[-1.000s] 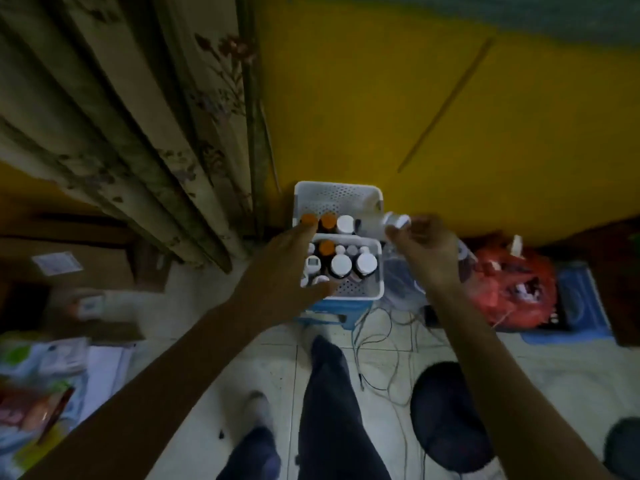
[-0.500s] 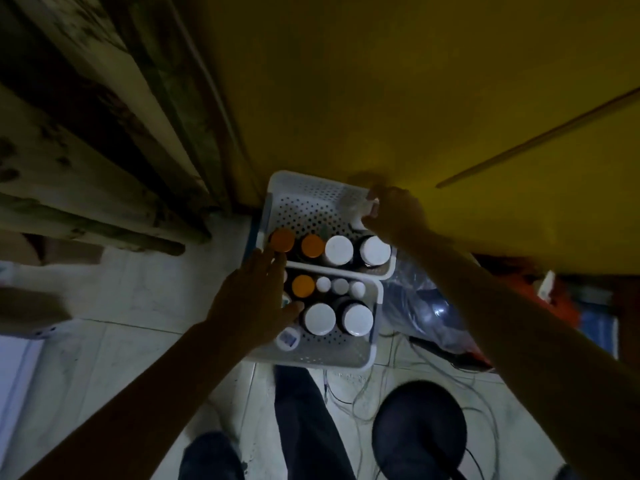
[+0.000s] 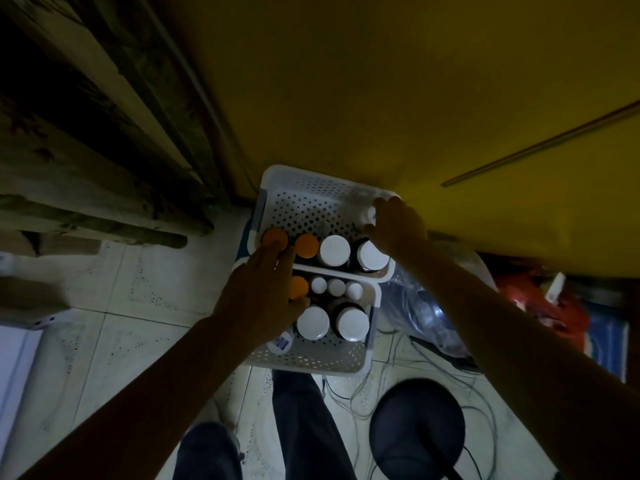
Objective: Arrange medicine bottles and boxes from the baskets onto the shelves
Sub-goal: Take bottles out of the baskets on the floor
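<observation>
White perforated plastic basket (image 3: 306, 188), round-capped bottle (image 3: 371, 214)

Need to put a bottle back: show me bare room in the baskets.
Far basket: bare floor behind its row of four bottles, left of the white bottle in the right hand. Near basket: only a strip by the near rim; elsewhere crowded.

The light is dim. A yellow wall (image 3: 381, 98) fills the top. Left of it hang dark, patterned curtain folds (image 3: 86, 133). Below the wall lies a pale tiled floor (image 3: 121, 306) strewn with thin cables (image 3: 398, 368). A thin rod (image 3: 540, 147) slants across the wall's right side.
</observation>
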